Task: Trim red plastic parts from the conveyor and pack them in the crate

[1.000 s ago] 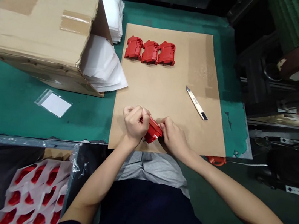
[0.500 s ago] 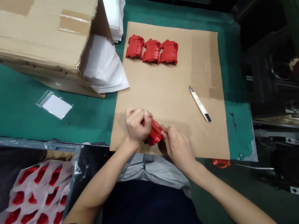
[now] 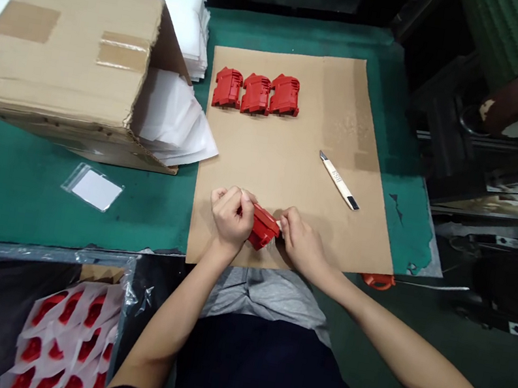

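Note:
My left hand [image 3: 233, 216] is closed around the left end of a red plastic part [image 3: 263, 228], held tilted above the near edge of the brown paper sheet [image 3: 274, 163]. At the part's right end, my right hand [image 3: 303, 241] has its fingers pinched together. A tiny pale bit shows at those fingertips, too small to name. Three similar red plastic housings [image 3: 256, 94] lie in a row at the sheet's far left. To the right on the paper rests a craft knife [image 3: 339, 181] with a pale handle and black end.
On the left an open cardboard box [image 3: 71, 70] lies on its side, white sheets [image 3: 176, 120] spilling out. A clear bag with a white card [image 3: 94, 187] lies before it. Below, a lined bin [image 3: 36, 249] holds several wrapped red parts [image 3: 64, 347]. Orange handle [image 3: 377, 280] at the table's front edge.
Both hands stay at the red part, which remains in my left hand. My right fingertips shift slightly along its right end. The whole view moves a little as my head moves.

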### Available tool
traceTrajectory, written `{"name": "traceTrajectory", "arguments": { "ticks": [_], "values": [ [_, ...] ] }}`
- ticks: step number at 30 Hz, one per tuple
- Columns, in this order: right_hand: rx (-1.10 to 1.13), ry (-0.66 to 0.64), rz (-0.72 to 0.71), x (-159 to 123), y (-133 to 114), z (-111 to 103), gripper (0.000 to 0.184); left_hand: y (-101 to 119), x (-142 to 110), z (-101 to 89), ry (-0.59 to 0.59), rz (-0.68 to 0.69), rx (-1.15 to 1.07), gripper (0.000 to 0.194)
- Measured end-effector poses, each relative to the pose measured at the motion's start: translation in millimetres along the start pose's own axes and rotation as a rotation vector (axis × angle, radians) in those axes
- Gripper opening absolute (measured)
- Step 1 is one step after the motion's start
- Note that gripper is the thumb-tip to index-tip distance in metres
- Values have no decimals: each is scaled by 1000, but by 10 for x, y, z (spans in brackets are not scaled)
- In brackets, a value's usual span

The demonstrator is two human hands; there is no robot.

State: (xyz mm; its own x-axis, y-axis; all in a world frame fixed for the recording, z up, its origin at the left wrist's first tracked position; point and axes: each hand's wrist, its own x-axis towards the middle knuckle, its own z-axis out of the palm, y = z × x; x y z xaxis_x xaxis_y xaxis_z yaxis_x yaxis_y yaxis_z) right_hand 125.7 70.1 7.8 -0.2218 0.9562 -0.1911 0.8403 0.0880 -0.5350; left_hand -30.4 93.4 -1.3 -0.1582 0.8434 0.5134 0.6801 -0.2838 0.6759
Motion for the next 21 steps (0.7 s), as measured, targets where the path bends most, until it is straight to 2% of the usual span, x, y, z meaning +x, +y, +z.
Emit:
{"name": "traceTrajectory", "arguments": {
  "ticks": [3, 6, 8, 10, 12, 14, 17, 21],
  "values": [
    [-81, -77, -29, 74, 3, -21, 23, 3, -1, 13, -13, -7, 28, 40],
    [-82, -93, -89, 124, 13, -77, 19, 9, 27, -10, -62, 25, 42, 42],
    [-65, -109, -145, 120, 36, -142, 18, 12, 50, -77, -131, 72, 43, 41],
    [-37, -130, -205, 84, 76, -219, 18, 2, 55, -187, -258, 113, 60, 38],
    [-26, -124, -330, 33, 120, -291, 17, -28, 28, -318, -399, 140, 88, 35],
    [-80, -79, -526, 1, 142, -345, 17, -73, -28, -431, -489, 155, 115, 35],
    [-262, 29, -818, 28, 102, -380, 22, -141, -116, -520, -490, 177, 133, 39],
    [-398, 215, -1033, 99, 39, -388, 31, -182, -158, -520, -456, 202, 160, 39]
  ]
}}
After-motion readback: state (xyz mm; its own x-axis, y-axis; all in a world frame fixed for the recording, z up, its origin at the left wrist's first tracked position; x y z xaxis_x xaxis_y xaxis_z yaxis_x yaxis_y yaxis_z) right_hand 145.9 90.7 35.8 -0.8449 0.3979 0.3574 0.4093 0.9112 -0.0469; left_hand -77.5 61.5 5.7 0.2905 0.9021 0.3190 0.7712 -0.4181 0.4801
